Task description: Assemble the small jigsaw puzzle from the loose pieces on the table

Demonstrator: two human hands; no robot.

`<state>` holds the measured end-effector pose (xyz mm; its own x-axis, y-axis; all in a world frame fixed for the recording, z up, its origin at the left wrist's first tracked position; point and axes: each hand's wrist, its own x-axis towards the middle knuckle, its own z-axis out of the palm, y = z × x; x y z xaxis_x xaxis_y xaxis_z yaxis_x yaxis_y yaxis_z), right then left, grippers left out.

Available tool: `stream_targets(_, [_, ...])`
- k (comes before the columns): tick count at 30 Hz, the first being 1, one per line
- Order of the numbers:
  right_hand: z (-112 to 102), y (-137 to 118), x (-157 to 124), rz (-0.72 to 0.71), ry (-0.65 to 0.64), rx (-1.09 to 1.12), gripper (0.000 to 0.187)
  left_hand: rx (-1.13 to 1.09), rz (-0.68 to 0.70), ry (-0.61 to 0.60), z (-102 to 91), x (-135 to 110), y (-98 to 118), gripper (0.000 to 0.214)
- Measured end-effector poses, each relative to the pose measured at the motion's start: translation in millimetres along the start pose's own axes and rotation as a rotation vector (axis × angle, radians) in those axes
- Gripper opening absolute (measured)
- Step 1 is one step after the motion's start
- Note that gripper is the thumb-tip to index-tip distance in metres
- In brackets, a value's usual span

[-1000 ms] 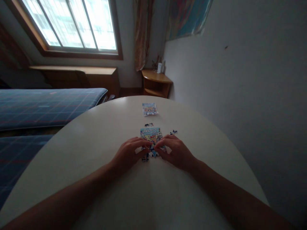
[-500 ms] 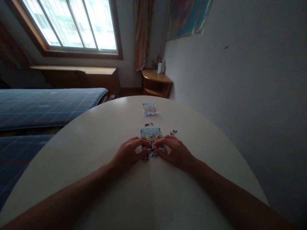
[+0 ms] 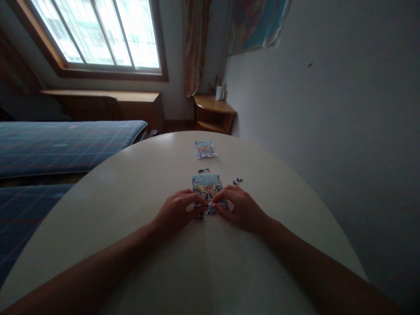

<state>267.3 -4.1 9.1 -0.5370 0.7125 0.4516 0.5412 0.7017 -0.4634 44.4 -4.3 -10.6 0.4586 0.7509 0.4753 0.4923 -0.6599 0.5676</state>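
Note:
A small, colourful jigsaw puzzle point(image 3: 206, 183), partly assembled, lies on the white round table in front of me. Over its lower part, my left hand point(image 3: 179, 208) and my right hand point(image 3: 241, 208) meet with thumbs and index fingers pinched. Between their fingertips is a small bluish puzzle piece point(image 3: 210, 209), and both hands grip it. The fingers hide part of the puzzle's lower rows. A few pieces point(image 3: 198, 217) stick out at its lower left, beside my left thumb.
Loose puzzle pieces lie just beyond the puzzle point(image 3: 204, 171) and to its right point(image 3: 238, 181). Farther back on the table point(image 3: 138, 175) is a printed picture sheet or packet point(image 3: 205, 149). A bed point(image 3: 65, 144) stands left, a wall point(image 3: 328, 131) right, and a corner shelf point(image 3: 215, 105) behind.
The fingertips of both hands have drawn together, and the bluish piece now shows between them. The puzzle and the loose pieces around it stay in place.

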Motion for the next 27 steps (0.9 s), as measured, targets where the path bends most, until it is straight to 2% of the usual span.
stream_targets(10, [1.2,0.8,-1.3,0.010,-0.010,0.001,0.006,-0.021,0.008,-0.049,-1.7,0.2,1.8,0.010])
stream_targets(20, [4.5,5.8,-0.7,0.056,-0.038,-0.025,0.008,0.071,-0.115,0.014,-1.1,0.7,-1.4,0.009])
stream_targets(27, [6.3,7.4,-1.8,0.064,-0.038,-0.020,0.014,0.109,-0.111,0.041,0.1,0.5,-4.2,0.009])
